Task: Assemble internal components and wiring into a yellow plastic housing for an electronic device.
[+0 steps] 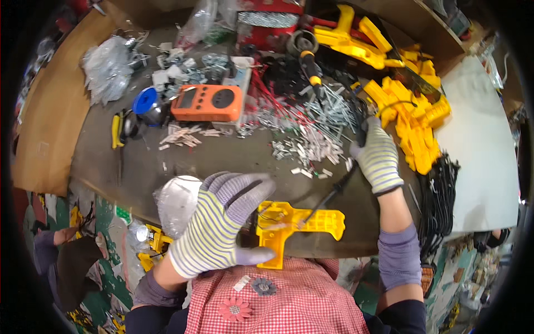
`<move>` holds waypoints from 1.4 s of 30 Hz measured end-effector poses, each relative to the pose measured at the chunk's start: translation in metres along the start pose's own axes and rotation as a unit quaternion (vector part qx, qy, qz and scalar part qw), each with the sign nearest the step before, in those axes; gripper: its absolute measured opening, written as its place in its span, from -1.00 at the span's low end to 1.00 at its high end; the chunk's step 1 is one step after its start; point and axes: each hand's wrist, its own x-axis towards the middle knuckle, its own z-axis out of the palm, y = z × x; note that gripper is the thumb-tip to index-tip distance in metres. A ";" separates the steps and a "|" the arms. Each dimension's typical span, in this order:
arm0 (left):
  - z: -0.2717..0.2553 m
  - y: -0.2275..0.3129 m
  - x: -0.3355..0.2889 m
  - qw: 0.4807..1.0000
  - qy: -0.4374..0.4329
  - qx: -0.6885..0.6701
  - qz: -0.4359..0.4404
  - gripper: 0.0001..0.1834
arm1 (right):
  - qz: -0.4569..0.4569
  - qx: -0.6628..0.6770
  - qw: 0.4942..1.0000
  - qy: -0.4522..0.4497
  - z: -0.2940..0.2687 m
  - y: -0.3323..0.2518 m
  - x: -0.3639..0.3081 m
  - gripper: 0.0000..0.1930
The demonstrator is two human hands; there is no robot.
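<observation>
Red-checked apron point(278, 298) sits closest, pressed up by the near edge of the dark tabletop point(228, 153). Yellow casings point(409, 119) are heaped along the tabletop's right edge, up to the far right corner, with a bundle of black cables point(439, 197) below them. Gloved, the left hand point(222, 222) is open and arched beside the near edge, thumb well away from the fingers. Likewise gloved, the right hand point(378, 158) reaches over the right part of the tabletop, fingertips at some dark parts; I cannot tell whether it grips any. Between the hands, one yellow shell point(290, 218) lies hollow side up at the near edge, its short leg jutting past it. It looks like light, stiff plastic, with thin ribs that could crack if squeezed; the outer walls of the handle seem the surest hold, clear of the small wires inside. Toward the far left is an orange meter point(207, 103). From the shell, a black cord point(331, 196) slants toward the right hand, below scattered white bits point(317, 146).
</observation>
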 end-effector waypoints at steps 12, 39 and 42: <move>0.020 -0.032 -0.026 0.993 -0.044 0.101 -0.051 -0.21 | -0.121 0.087 0.970 0.192 -0.018 0.014 0.039 -0.77; -0.104 -0.186 0.114 0.895 0.367 0.193 -0.162 -0.68 | -0.133 0.234 0.951 0.154 -0.068 -0.024 -0.118 -0.81; -0.138 -0.165 0.115 0.895 0.396 0.163 -0.124 -0.64 | -0.173 0.256 0.937 0.162 -0.077 -0.034 -0.106 -0.81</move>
